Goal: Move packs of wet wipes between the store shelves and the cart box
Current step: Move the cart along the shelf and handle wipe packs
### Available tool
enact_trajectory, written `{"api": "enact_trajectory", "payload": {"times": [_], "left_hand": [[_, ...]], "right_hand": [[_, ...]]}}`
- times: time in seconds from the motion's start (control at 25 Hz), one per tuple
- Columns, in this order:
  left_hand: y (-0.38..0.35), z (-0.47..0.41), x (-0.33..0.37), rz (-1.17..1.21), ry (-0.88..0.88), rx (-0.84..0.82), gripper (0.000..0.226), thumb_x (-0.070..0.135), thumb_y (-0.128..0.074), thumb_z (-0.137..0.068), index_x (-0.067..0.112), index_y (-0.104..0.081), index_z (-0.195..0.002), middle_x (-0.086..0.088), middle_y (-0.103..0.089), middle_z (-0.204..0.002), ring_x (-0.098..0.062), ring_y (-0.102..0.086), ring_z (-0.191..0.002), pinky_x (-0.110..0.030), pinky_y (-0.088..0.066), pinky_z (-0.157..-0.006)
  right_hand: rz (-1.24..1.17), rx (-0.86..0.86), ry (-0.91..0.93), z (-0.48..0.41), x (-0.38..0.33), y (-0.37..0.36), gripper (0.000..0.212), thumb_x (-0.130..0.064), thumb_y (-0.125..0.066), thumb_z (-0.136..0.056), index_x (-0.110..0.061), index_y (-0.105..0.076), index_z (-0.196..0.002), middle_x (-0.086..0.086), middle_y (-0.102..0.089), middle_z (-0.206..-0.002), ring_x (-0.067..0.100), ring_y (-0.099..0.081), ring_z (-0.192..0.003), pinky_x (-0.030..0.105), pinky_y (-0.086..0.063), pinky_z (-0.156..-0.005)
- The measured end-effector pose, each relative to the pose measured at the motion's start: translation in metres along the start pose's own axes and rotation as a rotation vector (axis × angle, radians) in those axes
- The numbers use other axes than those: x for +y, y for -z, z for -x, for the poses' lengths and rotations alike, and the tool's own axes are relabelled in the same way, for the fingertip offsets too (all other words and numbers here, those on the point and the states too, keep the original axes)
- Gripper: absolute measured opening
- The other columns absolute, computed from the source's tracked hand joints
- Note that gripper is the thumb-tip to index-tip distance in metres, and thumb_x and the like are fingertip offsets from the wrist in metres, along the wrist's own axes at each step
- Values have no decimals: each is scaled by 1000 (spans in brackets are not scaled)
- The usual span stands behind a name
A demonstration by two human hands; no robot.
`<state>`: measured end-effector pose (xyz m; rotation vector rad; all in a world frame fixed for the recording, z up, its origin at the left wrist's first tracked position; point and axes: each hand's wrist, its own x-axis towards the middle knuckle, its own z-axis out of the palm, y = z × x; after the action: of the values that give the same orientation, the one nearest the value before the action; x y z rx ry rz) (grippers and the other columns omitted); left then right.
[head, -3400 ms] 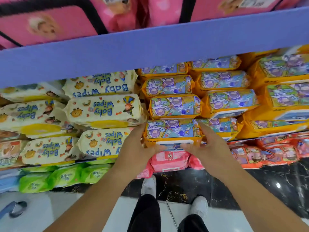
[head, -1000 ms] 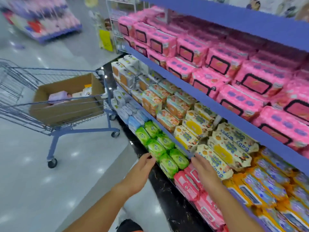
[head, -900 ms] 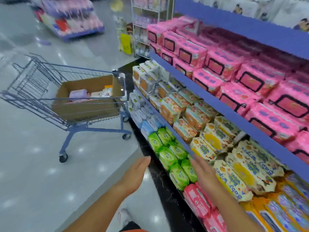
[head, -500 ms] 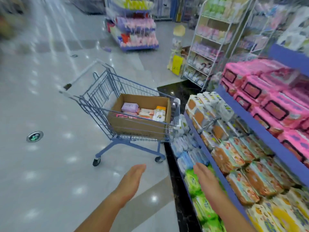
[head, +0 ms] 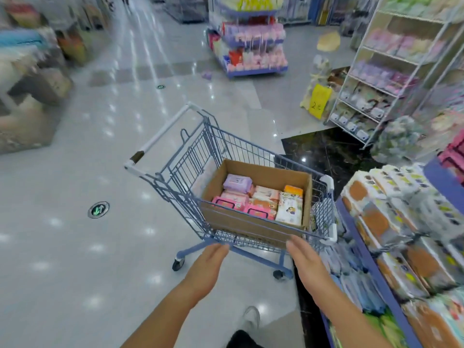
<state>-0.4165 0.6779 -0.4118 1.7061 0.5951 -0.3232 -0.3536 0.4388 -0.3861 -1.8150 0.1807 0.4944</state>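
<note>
A blue wire shopping cart (head: 190, 156) stands in the aisle ahead of me, and a brown cardboard box (head: 251, 227) sits inside it. Several packs of wet wipes lie in the box: a purple pack (head: 237, 181), pink packs (head: 229, 200), an orange pack (head: 293, 190) and a white pack (head: 289, 208). My left hand (head: 207, 266) and my right hand (head: 305, 259) reach forward with straight fingers, empty, their fingertips just short of the cart's near end. Shelves of wipe packs (head: 391, 222) run along my right.
A white wire rack (head: 391, 71) with small goods stands at the back right, beside a yellow price sign (head: 318, 101). A blue display stand (head: 251, 46) is further up the aisle. Glossy tiled floor (head: 75, 247) spreads to the left. My shoe (head: 251, 317) shows below.
I turned from the shelf of wipe packs toward the cart and came closer. Both empty hands left the shelf and now reach to the cart's near end.
</note>
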Motion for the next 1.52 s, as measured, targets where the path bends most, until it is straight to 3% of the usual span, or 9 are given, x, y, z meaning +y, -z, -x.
{"api": "enact_trajectory", "payload": {"times": [0.48, 0.68, 0.8, 0.92, 1.0, 1.16, 1.28, 1.4, 1.52], "left_hand": [[45, -218, 105, -117, 130, -58, 73, 78, -47, -82, 37, -51, -141, 12, -53, -141, -15, -49, -133, -47, -37, -117], [49, -329, 111, -154, 236, -128, 49, 58, -46, -98, 29, -58, -136, 5, -60, -136, -18, -55, -126, -47, -43, -111], [51, -383, 101, -173, 340, -157, 49, 61, -42, -99, 30, -60, -133, 6, -63, -130, -18, -57, -123, -48, -40, -114], [49, -446, 56, -237, 406, -122, 76, 88, -40, -80, 36, -65, -129, 6, -69, -128, -18, -64, -117, -50, -45, -110], [40, -471, 50, -336, 441, -148, 65, 76, -41, -87, 29, -68, -121, 6, -71, -117, -16, -65, -110, -44, -45, -107], [30, -502, 34, -485, 486, -158, 44, 48, -51, -89, 16, -60, -118, 2, -67, -113, -20, -60, -105, -32, -43, -96], [31, -522, 1, -538, 598, -132, 70, 52, -60, -73, 15, -54, -132, -8, -65, -132, -27, -64, -113, -42, -49, -105], [18, -522, 16, -615, 625, -103, 83, 45, -70, -85, 6, -34, -149, -16, -43, -145, -36, -50, -128, -41, -40, -106], [16, -524, 7, -521, 605, -71, 90, 54, -73, -70, 10, -45, -144, -14, -41, -141, -26, -46, -116, -38, -40, -98]], "right_hand": [[31, -2, -233, -221, -54, -10, 53, -43, -46, -103, -26, -38, -153, -1, -38, -157, 22, -37, -141, 37, -36, -98], [-2, 87, -420, -297, -45, -13, 55, -43, -47, -103, -24, -36, -154, 2, -37, -158, 25, -44, -133, 35, -37, -89], [-45, 153, -559, -338, -23, -20, 59, -51, -47, -101, -24, -36, -153, 2, -37, -158, 26, -42, -139, 41, -38, -103], [-127, 163, -688, -373, -1, -32, 51, -53, -48, -100, -21, -47, -138, 3, -57, -132, 24, -52, -120, 43, -39, -106], [-141, 172, -769, -393, 21, -40, 46, -58, -49, -97, -21, -52, -125, -1, -60, -114, 21, -55, -112, 43, -42, -105], [-127, 187, -873, -425, 83, -52, 69, -72, -52, -75, -18, -67, -117, 1, -73, -112, 21, -66, -103, 42, -50, -97], [-207, 202, -934, -439, 73, -63, 29, -42, -59, -89, -19, -65, -105, 0, -71, -103, 16, -64, -93, 30, -48, -77], [-237, 228, -929, -451, 80, -79, 63, -37, -78, -69, -15, -52, -121, -1, -66, -111, 18, -64, -103, 36, -52, -88], [-247, 284, -937, -455, 88, -80, 78, -36, -84, -67, -11, -38, -125, -1, -60, -109, 17, -63, -98, 36, -52, -86]]}}
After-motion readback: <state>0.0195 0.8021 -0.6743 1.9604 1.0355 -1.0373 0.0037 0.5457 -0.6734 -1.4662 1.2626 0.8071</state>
